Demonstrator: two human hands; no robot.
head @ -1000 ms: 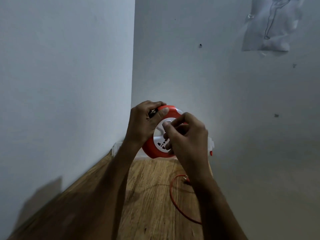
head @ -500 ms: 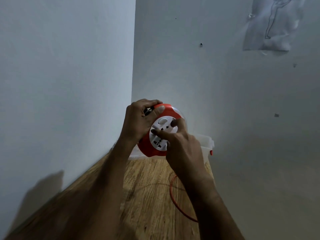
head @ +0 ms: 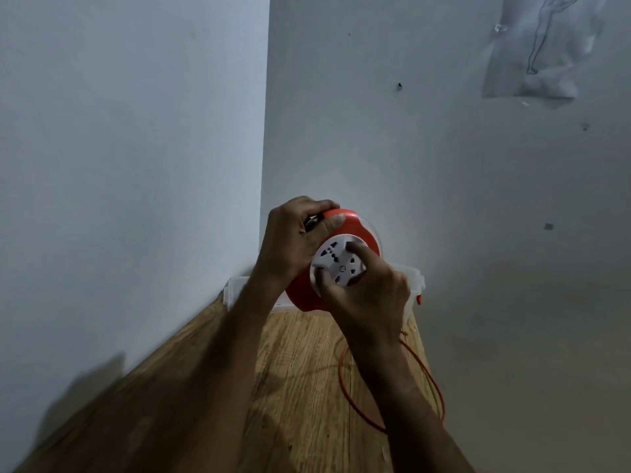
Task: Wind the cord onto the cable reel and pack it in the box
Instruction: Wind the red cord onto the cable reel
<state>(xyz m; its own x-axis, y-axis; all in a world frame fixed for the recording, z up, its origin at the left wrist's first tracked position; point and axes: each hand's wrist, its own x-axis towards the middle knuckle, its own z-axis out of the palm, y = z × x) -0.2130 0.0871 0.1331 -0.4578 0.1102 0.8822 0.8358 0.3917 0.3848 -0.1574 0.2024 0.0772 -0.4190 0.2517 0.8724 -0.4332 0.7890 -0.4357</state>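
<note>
wooden table [head: 300, 387] | left hand [head: 293, 240] grips cable reel [head: 362, 233] rim — right hand [head: 372, 295] pinches its hub

Left hand [head: 293, 238] curls in a grip with thumb extended; right hand [head: 370, 293] presses with bent fingers.

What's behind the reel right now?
A clear plastic box sits behind the cable reel, against the wall. Reel and hands cover most of it, so its inside cannot be seen.
</note>
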